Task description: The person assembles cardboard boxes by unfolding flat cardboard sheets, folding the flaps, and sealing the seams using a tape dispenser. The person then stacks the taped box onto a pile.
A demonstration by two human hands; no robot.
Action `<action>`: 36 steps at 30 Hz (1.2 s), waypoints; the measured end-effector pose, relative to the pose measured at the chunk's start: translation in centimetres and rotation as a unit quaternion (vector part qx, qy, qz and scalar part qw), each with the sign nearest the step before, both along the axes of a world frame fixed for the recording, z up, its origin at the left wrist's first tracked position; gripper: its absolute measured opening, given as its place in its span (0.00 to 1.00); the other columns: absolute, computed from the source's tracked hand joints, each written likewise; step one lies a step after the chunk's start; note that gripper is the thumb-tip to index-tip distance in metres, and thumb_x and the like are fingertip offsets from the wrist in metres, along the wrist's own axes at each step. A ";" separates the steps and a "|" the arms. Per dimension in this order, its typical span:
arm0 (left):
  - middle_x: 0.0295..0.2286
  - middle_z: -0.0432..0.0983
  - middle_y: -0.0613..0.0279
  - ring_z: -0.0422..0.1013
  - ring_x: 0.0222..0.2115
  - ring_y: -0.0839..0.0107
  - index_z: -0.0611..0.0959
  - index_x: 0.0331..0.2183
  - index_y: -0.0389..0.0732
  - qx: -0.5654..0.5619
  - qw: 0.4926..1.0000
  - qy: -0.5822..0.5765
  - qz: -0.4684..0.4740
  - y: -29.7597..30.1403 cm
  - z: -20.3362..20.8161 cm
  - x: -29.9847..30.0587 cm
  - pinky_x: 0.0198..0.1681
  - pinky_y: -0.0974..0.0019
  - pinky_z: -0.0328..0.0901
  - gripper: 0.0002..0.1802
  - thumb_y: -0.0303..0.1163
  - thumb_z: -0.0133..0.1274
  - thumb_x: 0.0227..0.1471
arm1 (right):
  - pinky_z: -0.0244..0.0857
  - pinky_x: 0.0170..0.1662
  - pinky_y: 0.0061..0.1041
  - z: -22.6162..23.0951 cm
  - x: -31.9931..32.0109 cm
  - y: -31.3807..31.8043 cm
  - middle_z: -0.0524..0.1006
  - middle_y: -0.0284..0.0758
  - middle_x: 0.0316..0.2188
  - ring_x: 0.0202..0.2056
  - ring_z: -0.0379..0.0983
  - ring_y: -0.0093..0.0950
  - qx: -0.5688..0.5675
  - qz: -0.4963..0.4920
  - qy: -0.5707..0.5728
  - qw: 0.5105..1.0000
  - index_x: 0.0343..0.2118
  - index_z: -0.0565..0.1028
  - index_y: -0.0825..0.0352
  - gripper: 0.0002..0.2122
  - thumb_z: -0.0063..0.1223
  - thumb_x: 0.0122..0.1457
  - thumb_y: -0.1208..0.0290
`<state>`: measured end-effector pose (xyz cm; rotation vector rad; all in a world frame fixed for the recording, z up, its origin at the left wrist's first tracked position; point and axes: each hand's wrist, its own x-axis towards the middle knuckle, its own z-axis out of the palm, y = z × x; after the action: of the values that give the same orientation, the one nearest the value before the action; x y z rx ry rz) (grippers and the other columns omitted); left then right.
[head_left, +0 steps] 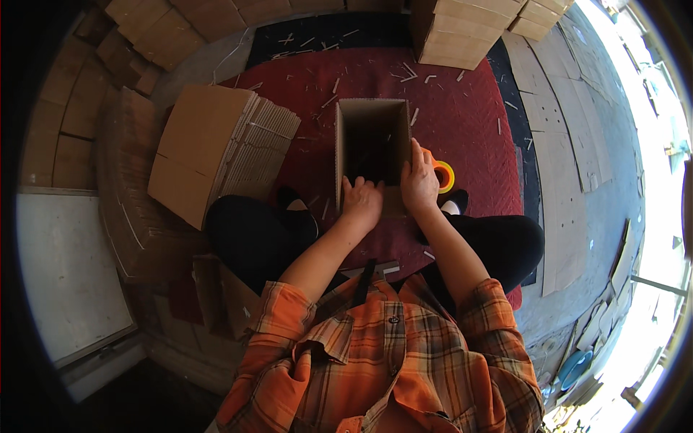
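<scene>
A brown cardboard box [372, 108] stands between my legs with its open top toward me and its inside in shadow. My left hand [362, 202] is at the near edge, its fingers bent over the rim. Along the right wall, my right hand [420, 180] grips the edge, with fingers pointing away from me; the thumb's hold is partly hidden. Just right of that hand lies a roll of orange and yellow tape [450, 175], partly covered by it.
A tied stack of flattened cardboard boxes [256, 141] leans at the left, with more flat cardboard [133, 180] behind it. Paper scraps are scattered over the red mat [469, 108]. Piled cartons [462, 40] stand at the far side. Cardboard sheets [563, 166] cover the floor at right.
</scene>
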<state>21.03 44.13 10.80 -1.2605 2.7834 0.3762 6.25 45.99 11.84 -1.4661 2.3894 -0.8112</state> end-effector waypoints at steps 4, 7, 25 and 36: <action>0.36 0.76 0.57 0.68 0.46 0.58 0.79 0.43 0.42 0.126 0.984 -0.063 -0.112 -0.4 10.5 0.5 0.55 0.36 0.55 0.16 0.32 0.55 0.50 | 0.72 0.39 0.39 -0.2 -0.4 -0.1 0.70 0.44 0.51 0.41 0.76 0.44 0.022 0.002 0.007 1.000 0.62 0.59 0.58 0.25 0.45 0.60 0.71; 0.37 0.75 0.60 0.69 0.46 0.60 0.77 0.44 0.41 0.082 0.976 -0.003 -0.202 0.0 20.9 2.5 0.45 0.53 0.65 0.20 0.34 0.60 0.47 | 0.69 0.40 0.42 -0.1 0.3 -0.6 0.71 0.48 0.41 0.39 0.73 0.46 0.022 0.005 -0.003 1.000 0.61 0.60 0.62 0.25 0.46 0.59 0.71; 0.28 0.77 0.53 0.76 0.29 0.59 0.85 0.35 0.36 -0.102 0.973 0.119 -0.172 0.1 33.7 4.4 0.26 0.63 0.72 0.15 0.26 0.60 0.39 | 0.70 0.40 0.41 -0.4 -1.0 0.0 0.70 0.47 0.45 0.41 0.74 0.45 0.016 0.006 -0.007 1.000 0.62 0.59 0.59 0.26 0.46 0.59 0.70; 0.29 0.78 0.52 0.76 0.29 0.59 0.83 0.37 0.34 -0.020 0.982 0.116 -0.148 -0.4 32.3 5.4 0.27 0.64 0.73 0.19 0.25 0.61 0.37 | 0.71 0.39 0.41 -0.7 -0.5 0.0 0.71 0.47 0.47 0.40 0.74 0.46 -0.024 0.021 -0.021 0.999 0.62 0.59 0.59 0.26 0.47 0.59 0.71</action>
<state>26.44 43.74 43.13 -0.8343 3.1250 0.4734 5.73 45.99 11.09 -1.4958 2.3169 -0.8859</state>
